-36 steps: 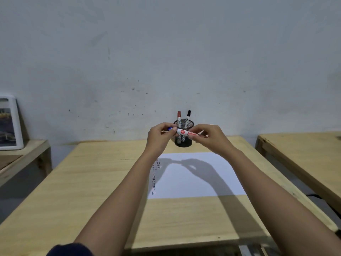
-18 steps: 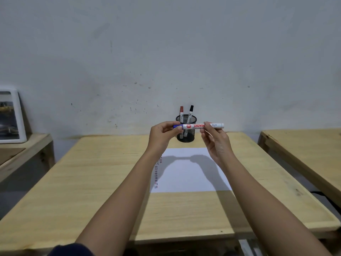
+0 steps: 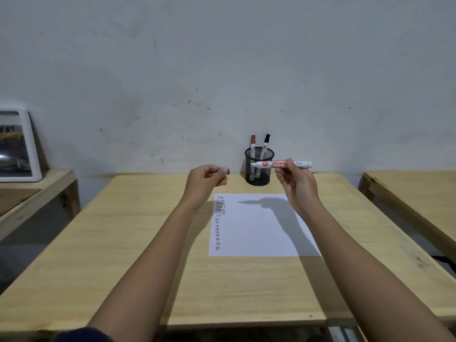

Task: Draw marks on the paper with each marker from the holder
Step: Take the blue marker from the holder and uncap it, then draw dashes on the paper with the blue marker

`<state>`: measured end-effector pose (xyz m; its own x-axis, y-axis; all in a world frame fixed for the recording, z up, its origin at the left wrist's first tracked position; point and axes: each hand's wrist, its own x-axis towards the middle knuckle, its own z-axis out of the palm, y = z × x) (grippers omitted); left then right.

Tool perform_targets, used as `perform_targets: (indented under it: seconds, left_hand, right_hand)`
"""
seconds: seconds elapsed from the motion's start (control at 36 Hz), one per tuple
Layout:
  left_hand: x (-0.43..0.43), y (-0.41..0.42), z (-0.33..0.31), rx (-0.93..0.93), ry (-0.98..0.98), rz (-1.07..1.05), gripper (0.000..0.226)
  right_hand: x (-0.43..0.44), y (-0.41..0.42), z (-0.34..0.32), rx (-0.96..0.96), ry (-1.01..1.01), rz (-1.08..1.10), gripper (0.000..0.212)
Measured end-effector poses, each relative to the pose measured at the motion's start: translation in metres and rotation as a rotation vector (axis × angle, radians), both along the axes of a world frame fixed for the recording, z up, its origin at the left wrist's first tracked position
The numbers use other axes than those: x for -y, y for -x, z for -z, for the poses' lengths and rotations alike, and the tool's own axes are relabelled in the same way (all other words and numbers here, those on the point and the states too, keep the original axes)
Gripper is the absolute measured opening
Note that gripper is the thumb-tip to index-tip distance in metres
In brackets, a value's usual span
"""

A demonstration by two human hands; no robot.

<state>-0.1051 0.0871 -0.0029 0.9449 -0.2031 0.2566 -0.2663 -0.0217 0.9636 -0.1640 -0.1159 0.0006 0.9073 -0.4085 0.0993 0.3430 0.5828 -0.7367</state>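
My right hand [image 3: 297,186] holds a white marker [image 3: 267,164] level in front of the black mesh holder [image 3: 259,175]; its tip points left and is uncapped. My left hand [image 3: 206,180] is closed around the blue cap [image 3: 226,171], well apart from the marker. The holder stands at the table's far edge with a red-capped marker [image 3: 252,144] and a black-capped marker [image 3: 265,144] upright in it. A white paper [image 3: 256,238] lies below the hands, with columns of short dark and red dashes [image 3: 219,218] along its left edge.
The wooden table [image 3: 123,243] meets a grey wall. A second wooden table [image 3: 414,193] stands to the right. A low wooden shelf [image 3: 32,191] at the left carries a white-framed picture [image 3: 17,146].
The cap has come off the marker: my left hand moved left with it, while my right hand keeps the marker body. The view dropped slightly.
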Motion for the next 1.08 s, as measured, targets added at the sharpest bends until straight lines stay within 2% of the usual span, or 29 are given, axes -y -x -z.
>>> perform_targets:
  seconds: [0.22,0.42,0.72,0.86,0.92,1.0,1.08]
  left_hand:
    - [-0.034,-0.022,0.035,-0.075,-0.495,-0.226,0.01]
    - [-0.041,-0.041,0.05,-0.113,-0.749,-0.205,0.01]
    - [-0.032,-0.049,0.06,-0.079,-0.756,-0.186,0.016]
    - [-0.033,-0.042,0.06,-0.076,-0.744,-0.19,0.019]
    - [-0.033,-0.038,0.062,-0.044,-0.718,-0.208,0.029]
    - [-0.035,-0.023,0.062,0.026,-0.664,-0.27,0.044]
    - [-0.036,-0.004,0.065,0.099,-0.618,-0.226,0.033]
  right_hand:
    - [-0.021,-0.022,0.032,-0.068,0.087,0.031,0.008]
    - [-0.032,-0.035,0.054,-0.16,0.265,0.038,0.013]
    - [-0.026,-0.04,0.053,-0.21,0.336,0.059,0.018]
    - [-0.027,-0.04,0.054,-0.2,0.348,0.051,0.012]
    - [-0.028,-0.04,0.053,-0.192,0.321,0.049,0.007]
    - [-0.032,-0.037,0.051,-0.158,0.243,0.051,0.013]
    - [-0.039,-0.032,0.052,-0.143,0.286,0.047,0.014]
